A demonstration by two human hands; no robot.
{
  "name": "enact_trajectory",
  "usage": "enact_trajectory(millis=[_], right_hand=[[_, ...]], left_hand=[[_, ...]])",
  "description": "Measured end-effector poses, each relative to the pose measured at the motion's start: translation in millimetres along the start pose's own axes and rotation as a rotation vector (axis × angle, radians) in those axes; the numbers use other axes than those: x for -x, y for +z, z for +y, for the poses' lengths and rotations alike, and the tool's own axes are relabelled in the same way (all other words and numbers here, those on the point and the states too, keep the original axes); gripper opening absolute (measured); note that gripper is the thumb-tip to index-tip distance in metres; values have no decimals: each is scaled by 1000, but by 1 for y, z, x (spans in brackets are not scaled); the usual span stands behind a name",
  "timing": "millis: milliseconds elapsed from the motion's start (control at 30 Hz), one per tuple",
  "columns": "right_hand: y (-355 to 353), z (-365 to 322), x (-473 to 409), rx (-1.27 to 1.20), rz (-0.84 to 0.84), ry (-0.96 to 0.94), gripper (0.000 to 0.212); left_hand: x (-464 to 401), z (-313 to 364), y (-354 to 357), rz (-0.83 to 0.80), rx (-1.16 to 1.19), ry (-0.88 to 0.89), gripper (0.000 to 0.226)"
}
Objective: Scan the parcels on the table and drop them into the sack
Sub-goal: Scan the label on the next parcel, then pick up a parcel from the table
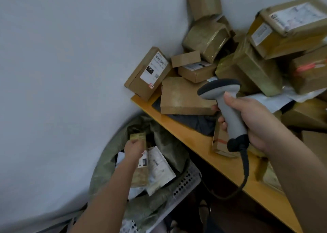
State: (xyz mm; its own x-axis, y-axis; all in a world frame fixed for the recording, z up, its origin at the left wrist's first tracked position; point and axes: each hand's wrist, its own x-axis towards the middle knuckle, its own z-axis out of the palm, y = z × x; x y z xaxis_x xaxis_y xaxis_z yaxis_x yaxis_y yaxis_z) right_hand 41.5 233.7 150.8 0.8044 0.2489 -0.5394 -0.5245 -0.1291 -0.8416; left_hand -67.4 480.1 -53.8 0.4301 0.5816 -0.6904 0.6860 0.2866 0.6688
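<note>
Head view: at lower left of the frame the left hand (133, 148) reaches into the green sack (159, 202), its fingers (134, 141) grasping a small brown parcel (139, 138) by its edge, above the labelled parcels already lying inside (one label reads 010). At centre right the right hand (251, 119) has its fingers clenched around the handle of a grey barcode scanner (228, 105), its coiled cable hanging below. Brown cardboard parcels (256, 52) are heaped on the wooden counter (192, 137) in the upper right, against the wall.

parcel (290, 26) motion-blurred, cut by right edge
</note>
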Motion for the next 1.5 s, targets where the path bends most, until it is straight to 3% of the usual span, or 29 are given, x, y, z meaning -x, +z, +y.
enact_trajectory(millis=[133,233,333,433,600,833,1067,1300,1500], right_hand=[[-32,-28,7,-13,59,-66,35],[-56,-40,5,-45,62,-78,29],[-82,-44,-4,-71,59,-82,28],[-106,-42,-24,-92,67,-70,32],[-134,-30,-58,-69,83,-13,30],[-149,-22,-80,-84,67,56,28],[-145,-41,-76,-96,35,15,33],[-124,-54,-60,-135,-4,-33,29],[-116,-59,-43,-126,23,-80,29]], left_hand=[[19,69,46,-70,-341,529,22],[14,94,87,-116,-728,781,34],[5,98,127,-60,-1109,887,63],[-8,94,156,17,-1383,964,73],[-38,87,171,123,-1639,991,88],[-46,88,171,195,-1639,1066,102],[-18,116,157,268,-1246,1295,70],[-5,135,127,25,-1020,1304,78],[12,139,103,-105,-858,1212,72]])
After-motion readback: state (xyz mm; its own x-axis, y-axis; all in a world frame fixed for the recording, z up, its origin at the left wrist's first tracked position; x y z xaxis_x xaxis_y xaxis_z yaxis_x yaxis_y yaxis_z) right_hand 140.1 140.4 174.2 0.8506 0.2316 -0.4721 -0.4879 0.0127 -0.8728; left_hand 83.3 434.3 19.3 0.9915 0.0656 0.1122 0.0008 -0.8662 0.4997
